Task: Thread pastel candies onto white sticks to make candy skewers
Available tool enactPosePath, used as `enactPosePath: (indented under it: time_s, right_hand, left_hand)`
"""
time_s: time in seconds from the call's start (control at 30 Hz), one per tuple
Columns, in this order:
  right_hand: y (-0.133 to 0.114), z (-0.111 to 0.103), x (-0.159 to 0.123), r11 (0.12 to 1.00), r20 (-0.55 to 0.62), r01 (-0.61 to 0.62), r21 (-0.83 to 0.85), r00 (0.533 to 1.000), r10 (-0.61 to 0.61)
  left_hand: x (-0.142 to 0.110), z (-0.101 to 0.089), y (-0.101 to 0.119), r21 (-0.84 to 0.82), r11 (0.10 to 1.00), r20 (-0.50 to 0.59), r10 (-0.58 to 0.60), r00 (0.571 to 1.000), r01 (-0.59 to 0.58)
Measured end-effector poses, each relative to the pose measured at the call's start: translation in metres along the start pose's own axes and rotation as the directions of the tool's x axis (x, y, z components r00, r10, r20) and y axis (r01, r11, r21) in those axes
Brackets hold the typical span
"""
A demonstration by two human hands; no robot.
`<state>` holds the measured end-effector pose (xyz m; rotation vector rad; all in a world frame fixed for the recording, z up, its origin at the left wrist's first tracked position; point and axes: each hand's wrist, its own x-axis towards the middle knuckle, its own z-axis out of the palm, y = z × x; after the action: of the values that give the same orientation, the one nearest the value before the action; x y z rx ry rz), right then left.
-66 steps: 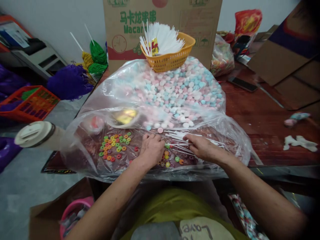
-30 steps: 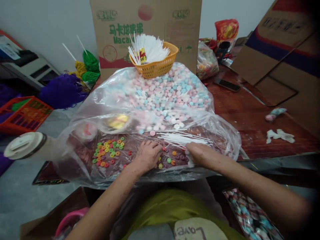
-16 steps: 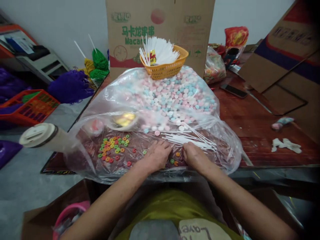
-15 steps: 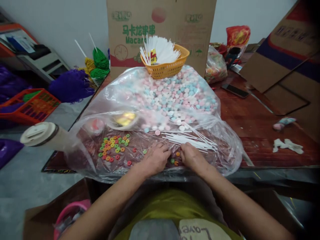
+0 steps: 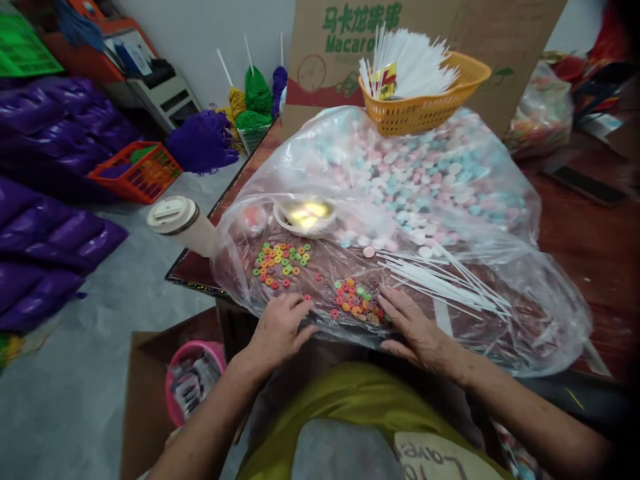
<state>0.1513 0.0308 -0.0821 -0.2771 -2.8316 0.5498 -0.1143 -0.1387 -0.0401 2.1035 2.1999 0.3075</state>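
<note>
The biggest thing is the red-brown wooden tabletop [image 5: 570, 233]. A big tan cardboard box [image 5: 435, 17] with green writing stands at its back edge. A large see-through plastic sheet [image 5: 555, 307] covers much of the tabletop and reaches the front edge. In the sheet, toward the back, is a wide pile of pink, white and blue round candies [image 5: 415, 180]. On top sits a yellow-orange plastic basket [image 5: 425, 117] with holes, full of thin white sticks [image 5: 420, 63].

The right hand [image 5: 415, 333] is spread out by the front edge, its fingers side by side and its thumb well away from them. The left hand [image 5: 281, 328] is at the front edge too, nearer the left corner, with its fingers a little bent and its thumb apart.

A loose bunch of white paper-like sticks [image 5: 440, 283] lies behind the right hand. A cream cup with a lid [image 5: 193, 230] is by the left edge.

One heap of small bright rings [image 5: 356, 301] lies between the hands, near the front edge, just beside the right fingertips; I can't tell if they touch. Another group of colorful little rings [image 5: 280, 263] lies behind the left hand, toward the left edge. One flat round pink candy [image 5: 369, 252] sits by the sticks' left ends.
</note>
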Motion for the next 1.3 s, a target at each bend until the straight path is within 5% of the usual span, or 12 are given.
enactPosePath:
  time_s: [0.27,0.43,0.63,0.73,0.87,1.07,1.2,1.3]
  right_hand:
    - [-0.006,0.001,0.031,0.997,-0.001,0.04,-0.065,0.999,-0.04]
    - [-0.027,-0.005,0.082,0.998,-0.185,0.041,-0.037,0.982,-0.047]
    - [-0.074,0.026,0.161,0.983,0.053,-0.011,-0.182,0.998,0.021]
    - [-0.073,0.029,0.152,0.971,0.131,0.027,-0.238,0.991,0.005]
    - [-0.04,0.003,0.101,0.968,0.144,0.15,-0.203,0.982,-0.122]
    - [0.005,-0.025,0.07,0.986,-0.119,0.128,-0.107,0.983,-0.14]
    - [-0.017,-0.007,0.092,0.985,-0.027,0.089,-0.147,0.995,-0.094]
    - [-0.039,0.006,0.106,0.984,0.039,0.017,-0.175,0.999,-0.01]
  left_hand:
    - [-0.015,0.005,-0.007,0.099,0.994,-0.091,0.053,0.994,-0.044]
    - [-0.017,0.008,-0.017,0.048,0.999,-0.139,0.016,0.99,-0.009]
    - [-0.014,0.016,-0.025,0.027,1.0,-0.109,-0.002,0.994,0.005]
    - [-0.017,0.019,-0.029,0.009,0.999,-0.146,-0.034,0.989,0.035]
    - [-0.019,0.014,-0.03,-0.03,0.999,-0.124,-0.044,0.991,0.041]
    - [0.016,-0.005,-0.015,0.01,0.997,-0.085,-0.078,0.993,0.079]
    - [0.048,-0.002,-0.002,0.13,0.941,0.043,-0.319,0.947,0.312]
    - [0.051,0.005,0.0,0.156,0.938,0.115,-0.328,0.938,0.309]
